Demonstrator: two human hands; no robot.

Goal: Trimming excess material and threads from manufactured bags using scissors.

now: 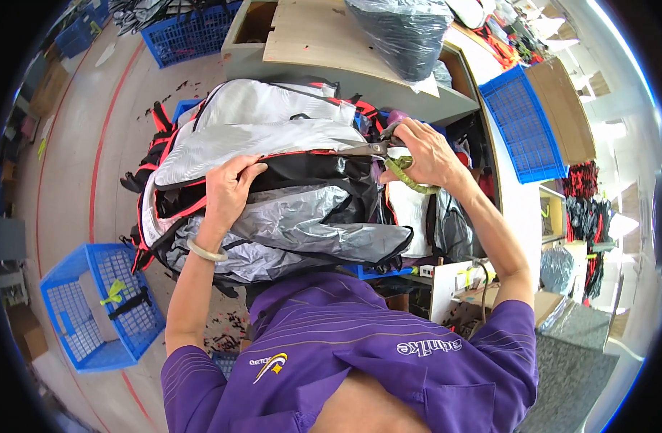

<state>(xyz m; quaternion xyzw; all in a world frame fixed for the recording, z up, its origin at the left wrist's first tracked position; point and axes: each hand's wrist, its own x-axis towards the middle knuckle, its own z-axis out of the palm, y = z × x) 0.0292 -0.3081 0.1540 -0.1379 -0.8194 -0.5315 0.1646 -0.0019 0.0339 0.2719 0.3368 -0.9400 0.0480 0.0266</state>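
Observation:
In front of me lies a large bag (302, 216), with silver-grey and white sheet fabric, black panels and red-edged seams. Its layers are spread over a heap of similar pieces. My left hand (228, 189) pinches the bag's edge by the red trim, thumb against fingers; a pale bangle (207, 250) circles that wrist. My right hand (426, 157) is closed round scissors (399, 169) whose handle is wrapped in green. Their dark blades point left and meet the bag's red-trimmed edge; whether they are parted I cannot tell.
Beyond the bag stands a wooden-topped table (316, 32) carrying a black plastic-wrapped bundle (407, 36). Blue crates stand at the lower left (100, 310), upper left (190, 32) and right (522, 123). Black and red straps (587, 209) hang at the far right. Scraps litter the floor.

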